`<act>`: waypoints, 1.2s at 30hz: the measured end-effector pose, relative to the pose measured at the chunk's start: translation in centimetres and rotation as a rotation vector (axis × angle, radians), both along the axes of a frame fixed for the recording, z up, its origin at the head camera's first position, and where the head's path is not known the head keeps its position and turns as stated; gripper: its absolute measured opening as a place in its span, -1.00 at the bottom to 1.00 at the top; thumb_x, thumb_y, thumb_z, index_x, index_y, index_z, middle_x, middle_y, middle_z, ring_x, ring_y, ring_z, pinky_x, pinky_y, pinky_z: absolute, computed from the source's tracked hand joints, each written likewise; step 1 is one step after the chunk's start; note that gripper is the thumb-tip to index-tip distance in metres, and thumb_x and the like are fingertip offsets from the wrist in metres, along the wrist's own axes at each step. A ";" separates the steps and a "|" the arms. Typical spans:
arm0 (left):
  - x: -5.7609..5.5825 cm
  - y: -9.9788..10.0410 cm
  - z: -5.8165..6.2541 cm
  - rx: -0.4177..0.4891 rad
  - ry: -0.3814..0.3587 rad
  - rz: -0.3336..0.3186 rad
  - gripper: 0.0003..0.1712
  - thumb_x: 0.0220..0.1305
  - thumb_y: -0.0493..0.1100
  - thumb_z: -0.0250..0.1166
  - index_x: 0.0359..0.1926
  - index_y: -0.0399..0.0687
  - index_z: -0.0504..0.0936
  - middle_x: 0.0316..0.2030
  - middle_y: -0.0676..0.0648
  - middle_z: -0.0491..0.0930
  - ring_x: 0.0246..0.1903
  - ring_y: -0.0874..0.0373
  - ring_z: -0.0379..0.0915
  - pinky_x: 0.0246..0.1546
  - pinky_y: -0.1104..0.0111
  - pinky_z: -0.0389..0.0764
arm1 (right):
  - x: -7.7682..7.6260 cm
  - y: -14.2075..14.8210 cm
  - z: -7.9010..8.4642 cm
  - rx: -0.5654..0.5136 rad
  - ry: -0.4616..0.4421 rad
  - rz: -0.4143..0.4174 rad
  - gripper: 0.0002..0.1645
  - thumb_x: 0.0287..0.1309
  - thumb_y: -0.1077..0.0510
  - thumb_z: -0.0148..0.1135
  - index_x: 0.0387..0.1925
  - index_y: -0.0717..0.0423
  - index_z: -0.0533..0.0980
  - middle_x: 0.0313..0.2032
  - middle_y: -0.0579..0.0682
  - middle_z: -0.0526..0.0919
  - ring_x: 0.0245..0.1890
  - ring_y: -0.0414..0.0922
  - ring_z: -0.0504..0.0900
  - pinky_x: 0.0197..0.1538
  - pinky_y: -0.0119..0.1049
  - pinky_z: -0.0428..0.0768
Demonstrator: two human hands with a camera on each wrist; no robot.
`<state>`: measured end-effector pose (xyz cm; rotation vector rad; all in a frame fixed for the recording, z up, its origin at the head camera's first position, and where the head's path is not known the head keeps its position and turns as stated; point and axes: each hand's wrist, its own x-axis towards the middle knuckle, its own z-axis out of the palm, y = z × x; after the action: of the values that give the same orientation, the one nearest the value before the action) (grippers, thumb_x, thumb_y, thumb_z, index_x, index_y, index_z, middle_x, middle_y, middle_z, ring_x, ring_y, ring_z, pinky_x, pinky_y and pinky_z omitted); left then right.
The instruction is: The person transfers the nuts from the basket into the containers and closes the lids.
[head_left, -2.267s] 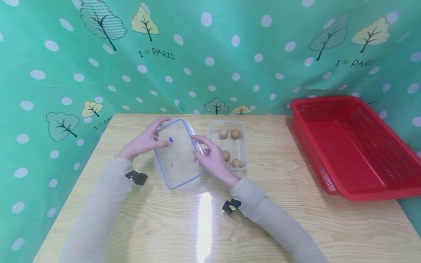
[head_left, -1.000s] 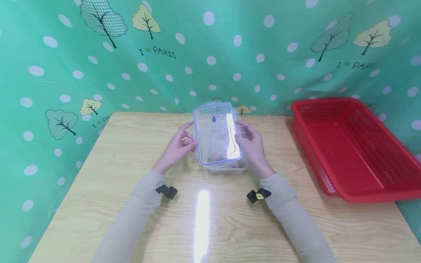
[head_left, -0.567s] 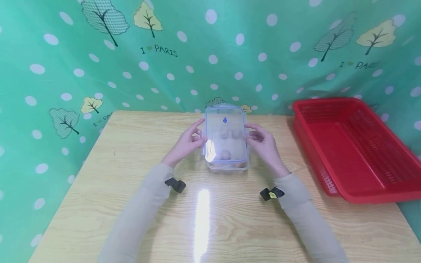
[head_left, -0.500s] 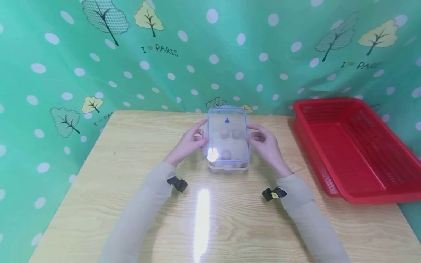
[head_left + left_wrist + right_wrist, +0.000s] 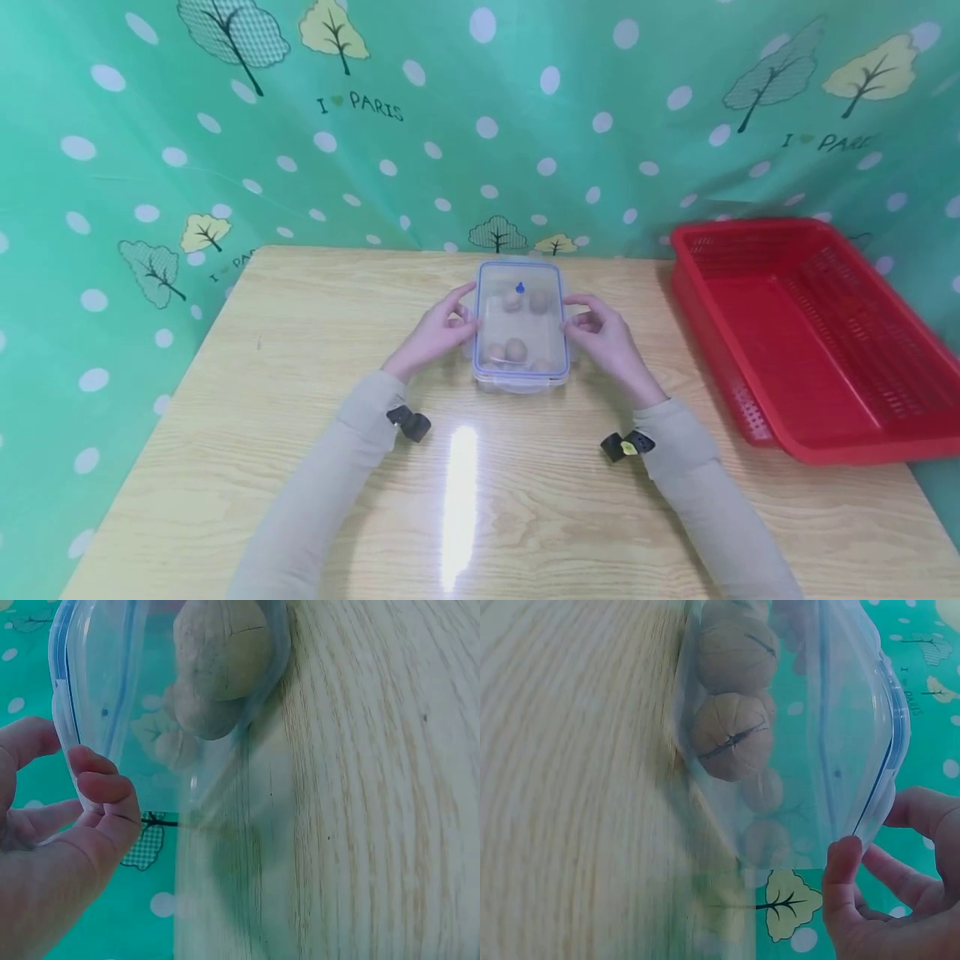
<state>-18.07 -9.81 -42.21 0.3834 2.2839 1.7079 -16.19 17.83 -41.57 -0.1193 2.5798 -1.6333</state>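
Note:
A clear plastic lid [image 5: 528, 329] with a blue seal and a small blue valve lies over a clear food container [image 5: 517, 387] on the table. Inside sit several walnuts [image 5: 515, 348], seen through the lid; cracked seams show on a walnut [image 5: 733, 737] in the right wrist view. My left hand [image 5: 435, 335] holds the lid's left edge between thumb and fingers. On the opposite side my right hand [image 5: 609, 340] grips the right edge in the same way. In the left wrist view the lid's edge [image 5: 64, 690] stands at the container's rim, with side flaps sticking outward.
A large red plastic basket [image 5: 731, 379] stands at the right of the wooden table [image 5: 337, 500]. Behind the table hangs a green dotted cloth [image 5: 450, 108]. Bright light reflects off the tabletop in front of the container.
Both hands have carried the lid from the left to above the container, straightened it and lowered it onto the rim. The walnuts, uncovered at first, are now under the lid.

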 end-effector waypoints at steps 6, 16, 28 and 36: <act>0.2 0.0 0.1 -0.010 -0.003 -0.002 -0.19 0.29 -0.34 0.20 0.49 -0.13 0.06 -0.21 -0.15 0.41 -0.45 0.21 0.47 -0.35 0.41 0.57 | 0.1 -0.1 -0.1 0.012 -0.015 -0.002 -0.49 0.25 0.22 0.21 0.24 0.11 0.40 -0.14 0.23 0.57 -0.18 0.07 0.59 -0.20 -0.28 0.60; 0.3 -0.1 -0.2 0.002 0.004 -0.008 -0.23 0.30 -0.34 0.21 0.47 -0.16 0.11 -0.19 -0.18 0.44 -0.34 0.17 0.56 -0.26 0.41 0.60 | 0.7 0.1 0.0 -0.022 -0.011 0.010 -0.48 0.23 0.21 0.23 0.22 0.14 0.42 -0.16 0.24 0.56 -0.32 -0.01 0.61 -0.34 -0.37 0.59; 0.3 -0.2 -0.2 0.022 0.001 -0.006 -0.23 0.30 -0.36 0.20 0.47 -0.18 0.11 -0.16 -0.19 0.42 -0.29 0.13 0.59 -0.17 0.29 0.63 | 0.2 0.4 -0.9 -0.158 -0.027 0.040 -0.47 0.25 0.28 0.18 0.25 0.18 0.37 -0.10 0.25 0.47 -0.24 -0.07 0.61 -0.24 -0.38 0.64; 0.1 0.0 -0.1 0.012 -0.006 0.019 -0.24 0.32 -0.36 0.19 0.47 -0.16 0.10 -0.15 -0.21 0.43 -0.25 0.04 0.60 -0.16 0.23 0.64 | -0.5 0.5 -1.0 -0.087 -0.005 0.092 -0.34 0.29 0.24 0.14 0.40 0.17 0.25 0.37 0.22 0.19 0.17 0.21 0.44 0.09 -0.08 0.55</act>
<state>-18.00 -9.82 -42.32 0.3598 2.2814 1.7299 -16.68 18.30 -42.57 -0.2362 2.4607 -1.7102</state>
